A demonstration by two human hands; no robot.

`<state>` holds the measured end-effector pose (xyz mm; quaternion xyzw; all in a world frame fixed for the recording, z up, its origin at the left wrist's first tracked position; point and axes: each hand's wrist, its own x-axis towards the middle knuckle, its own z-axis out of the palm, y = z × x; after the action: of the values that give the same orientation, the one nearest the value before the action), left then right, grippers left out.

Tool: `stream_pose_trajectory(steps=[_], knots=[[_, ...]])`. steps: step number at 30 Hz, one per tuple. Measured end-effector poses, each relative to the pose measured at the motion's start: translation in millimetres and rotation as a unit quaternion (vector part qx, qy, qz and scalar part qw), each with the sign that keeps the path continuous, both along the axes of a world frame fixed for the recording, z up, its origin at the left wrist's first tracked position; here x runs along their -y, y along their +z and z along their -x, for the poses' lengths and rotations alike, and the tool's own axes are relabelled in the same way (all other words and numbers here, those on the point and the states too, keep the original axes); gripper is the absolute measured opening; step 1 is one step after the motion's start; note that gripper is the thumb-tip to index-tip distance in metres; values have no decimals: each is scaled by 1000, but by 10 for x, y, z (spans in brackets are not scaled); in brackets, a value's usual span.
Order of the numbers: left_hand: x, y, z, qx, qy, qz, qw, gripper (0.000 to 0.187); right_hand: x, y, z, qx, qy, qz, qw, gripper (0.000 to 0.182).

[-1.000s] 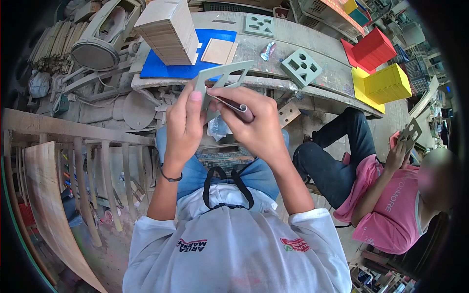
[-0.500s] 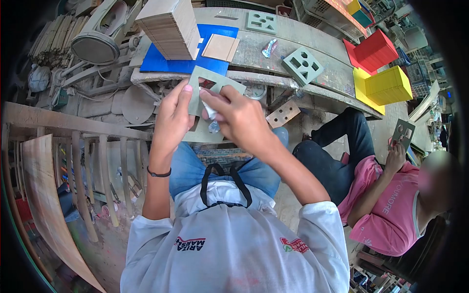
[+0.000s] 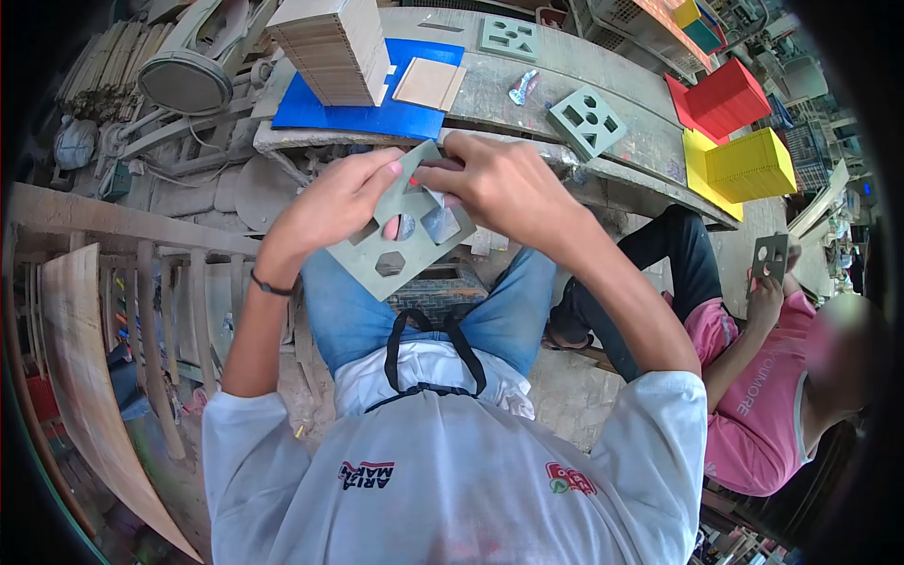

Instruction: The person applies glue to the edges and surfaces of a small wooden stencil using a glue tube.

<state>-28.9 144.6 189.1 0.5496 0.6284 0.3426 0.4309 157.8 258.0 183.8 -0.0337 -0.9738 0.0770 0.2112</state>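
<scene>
A flat grey-green board (image 3: 358, 256) with cut-out shapes, one of them a hexagon, is tilted above my lap. My left hand (image 3: 341, 196) grips its upper left side, thumb on top, and a fingertip shows through one of the holes. Against the board's upper right part, my right hand (image 3: 508, 179) is closed in a pinch. A small folded whitish piece (image 3: 436, 199) shows under its fingers; its material is hard to make out. A small red spot is visible by the fingertips.
Ahead stands a worn bench (image 3: 499, 80) with a wooden box (image 3: 330, 56) on a blue sheet (image 3: 414, 52), grey-green shape boards (image 3: 587, 122), and red (image 3: 725, 99) and yellow (image 3: 750, 165) blocks. At right, a person in pink (image 3: 753, 395) holds a similar board (image 3: 769, 262). Wooden railing (image 3: 155, 320) lies left.
The board has turned and tilted, bringing its hexagonal hole towards me. My right hand has moved up to the board's upper edge. The person at right has raised a second hand to their board.
</scene>
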Motion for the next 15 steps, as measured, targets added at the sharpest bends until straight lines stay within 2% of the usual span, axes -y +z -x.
stream_pose_trajectory(steps=[2,5,6,7,8,10,12,14,15], knots=[[-36,-23,68,-72,-34,-35,996,27,-9,19,26,-1,4,-3,1000,17],[-50,40,148,-30,-64,9,997,29,14,28,4,-6,-6,1,1000,20],[-53,18,182,-27,-64,10,998,29,16,60,-23,-5,-3,42,999,30],[-51,-9,235,30,-72,54,995,28,15,91,-50,-4,1,84,996,42],[-48,-32,267,87,-79,97,988,27,3,113,-82,-3,2,84,996,42],[-15,-146,255,123,-92,63,986,25,-5,162,-156,8,8,269,963,44],[-16,-189,235,156,-106,25,982,24,93,246,-235,17,4,282,959,43],[-11,-192,188,15,-107,-31,994,21,259,291,-311,44,-47,190,980,41],[5,-116,165,7,-104,-24,994,21,290,362,-323,44,-46,193,979,41]])
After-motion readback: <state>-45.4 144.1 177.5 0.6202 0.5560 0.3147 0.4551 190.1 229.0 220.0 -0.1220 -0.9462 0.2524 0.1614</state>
